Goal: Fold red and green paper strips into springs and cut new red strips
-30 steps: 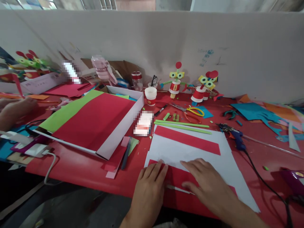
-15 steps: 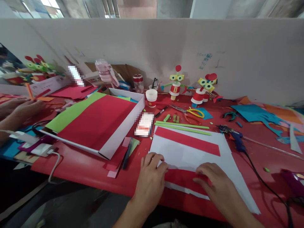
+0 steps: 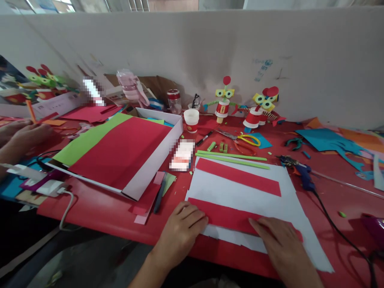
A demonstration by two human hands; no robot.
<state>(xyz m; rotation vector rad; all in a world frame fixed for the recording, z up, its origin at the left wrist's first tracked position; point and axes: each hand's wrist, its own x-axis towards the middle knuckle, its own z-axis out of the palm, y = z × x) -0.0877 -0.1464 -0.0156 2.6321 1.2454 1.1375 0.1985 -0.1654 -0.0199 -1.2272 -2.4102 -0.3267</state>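
A red paper strip (image 3: 228,217) lies along the near part of a white sheet (image 3: 234,190). My left hand (image 3: 186,224) is on the strip's left end, fingers curled over it and thumb at the near edge. Toward the right end, my right hand (image 3: 277,236) grips the same strip, thumb and fingers close together. The hand hides part of that end. A second red paper strip (image 3: 240,177) lies farther up the sheet, untouched. Two thin green strips (image 3: 231,157) rest along the sheet's far edge.
At left stands a white box (image 3: 159,168) with red and green sheets on top. Behind the sheet are scissors (image 3: 240,138), a marker (image 3: 204,138), a paper cup (image 3: 191,120) and cup figures (image 3: 222,108). A glue gun (image 3: 301,172) lies right. Another person's hands (image 3: 27,136) work far left.
The near strip, partly raised and bowed half a second ago, now lies flatter and farther up the sheet. My right hand has shifted right and toward me; my left hand stays at the left end.
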